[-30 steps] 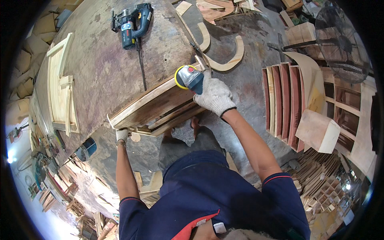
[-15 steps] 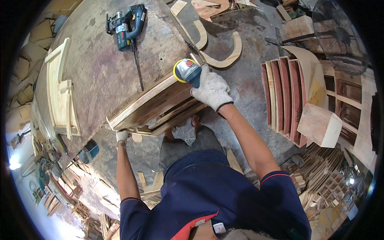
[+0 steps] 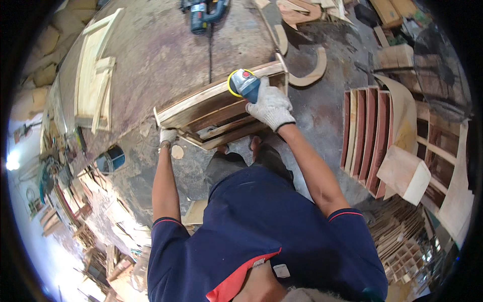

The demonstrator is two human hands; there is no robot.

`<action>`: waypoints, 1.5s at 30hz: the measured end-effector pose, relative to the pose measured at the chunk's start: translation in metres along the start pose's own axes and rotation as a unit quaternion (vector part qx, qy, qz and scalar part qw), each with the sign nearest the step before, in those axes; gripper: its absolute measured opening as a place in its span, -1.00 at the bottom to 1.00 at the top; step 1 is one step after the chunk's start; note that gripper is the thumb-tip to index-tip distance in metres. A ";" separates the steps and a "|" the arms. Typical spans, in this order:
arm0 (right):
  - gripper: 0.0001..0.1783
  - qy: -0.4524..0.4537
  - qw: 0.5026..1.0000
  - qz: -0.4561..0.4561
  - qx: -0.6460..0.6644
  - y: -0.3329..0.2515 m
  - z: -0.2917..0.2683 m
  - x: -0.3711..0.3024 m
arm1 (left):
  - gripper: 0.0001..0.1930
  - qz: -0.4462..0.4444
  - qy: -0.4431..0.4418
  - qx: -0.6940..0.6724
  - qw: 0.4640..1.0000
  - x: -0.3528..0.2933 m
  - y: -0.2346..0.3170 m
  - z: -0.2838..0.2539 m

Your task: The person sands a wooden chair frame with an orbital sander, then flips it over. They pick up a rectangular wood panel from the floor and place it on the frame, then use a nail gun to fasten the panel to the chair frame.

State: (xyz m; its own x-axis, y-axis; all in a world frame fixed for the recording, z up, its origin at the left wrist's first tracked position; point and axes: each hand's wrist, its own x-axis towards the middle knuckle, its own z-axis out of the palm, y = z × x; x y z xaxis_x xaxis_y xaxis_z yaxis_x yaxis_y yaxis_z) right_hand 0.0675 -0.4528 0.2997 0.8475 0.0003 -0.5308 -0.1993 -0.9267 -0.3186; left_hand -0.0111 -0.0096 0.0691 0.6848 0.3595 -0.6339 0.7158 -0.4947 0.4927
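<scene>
A slatted wooden frame [image 3: 206, 98] leans against the near edge of the worktable, its pale top board level with the tabletop. At its left end my gloved left hand [image 3: 168, 136] is closed around the lower corner. My right hand [image 3: 270, 106], in a white knit glove, grips a disc sander [image 3: 245, 84] with a blue and grey body and a yellow-rimmed round head. The head is held over the top board, right of its middle; whether it touches the wood cannot be made out. My right fingers are partly hidden behind the tool.
A jigsaw [image 3: 201, 15] with its cord lies on the worktable [image 3: 151, 55], near pale wooden frames [image 3: 93, 75]. Right of the table, curved wood pieces [image 3: 314, 70] lie on the floor. Stacked curved red-brown boards [image 3: 370, 136] and a fan [image 3: 440, 75] stand farther right.
The sander has shifted left along the top board, away from the frame's right end, which now shows. My whole view has also turned, so the table and jigsaw appear higher.
</scene>
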 end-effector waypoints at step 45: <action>0.09 0.082 0.996 0.031 0.031 -0.045 0.097 -0.026 | -0.70 0.093 -0.031 -0.078 0.992 -0.001 -0.005 0.001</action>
State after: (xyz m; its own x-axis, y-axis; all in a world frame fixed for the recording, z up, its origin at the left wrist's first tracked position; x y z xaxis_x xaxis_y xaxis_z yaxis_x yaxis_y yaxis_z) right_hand 0.0064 -0.3746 0.2514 0.9003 -0.1230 -0.4175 -0.2801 -0.8980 -0.3393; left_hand -0.0152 -0.0080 0.0664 0.8008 0.2211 -0.5566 0.5935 -0.4178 0.6879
